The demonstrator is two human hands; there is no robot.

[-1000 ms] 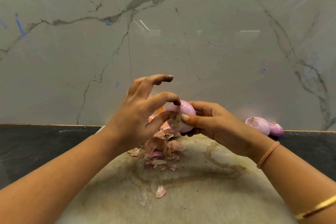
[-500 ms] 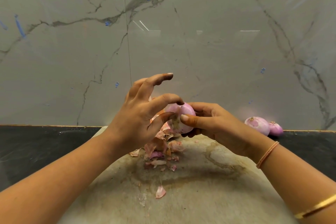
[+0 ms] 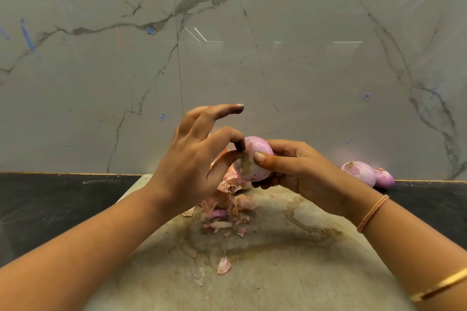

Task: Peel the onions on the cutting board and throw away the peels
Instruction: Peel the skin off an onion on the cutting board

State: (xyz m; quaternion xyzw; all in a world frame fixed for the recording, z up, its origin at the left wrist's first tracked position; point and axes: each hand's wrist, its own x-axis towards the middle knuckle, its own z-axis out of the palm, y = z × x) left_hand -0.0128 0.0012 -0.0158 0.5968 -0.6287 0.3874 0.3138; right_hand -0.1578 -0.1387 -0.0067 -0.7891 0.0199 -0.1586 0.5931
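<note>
Left fingers [image 3: 237, 141]: index tip and thumb curled together, pinching at the pale root end of the onion [image 3: 259, 156]; the other fingers raised and spread, holding nothing.
Right fingers [image 3: 267, 160]: thumb pressed flat on the near face of the onion, the rest curled round its far and lower side.
Left hand [image 3: 192, 166]: back towards the camera, just left of the onion, above the peel heap.
Right hand [image 3: 300, 171]: cupped round the onion from the right, gripping it.
Onion: pink, mostly bare of dry skin, held between both hands in the air above the far part of the cutting board [image 3: 278, 272].
Peel heap [image 3: 227, 201]: papery orange and pink scraps piled on the board below the hands, partly hidden by the left hand.
Loose peel [image 3: 224, 265]: one small pink piece lying alone on the board, nearer the camera, apart from the heap.
Cutting board: pale, stained, with a damp ring right of the heap.
Right wrist: thin thread band [image 3: 372, 213]; gold bangle [image 3: 439, 288] further up the forearm.
Other onions [image 3: 357, 175]: two pink ones, touching, on the dark counter [image 3: 50, 204] at the far right, against the marble wall [image 3: 303, 58], well apart from the hands.
</note>
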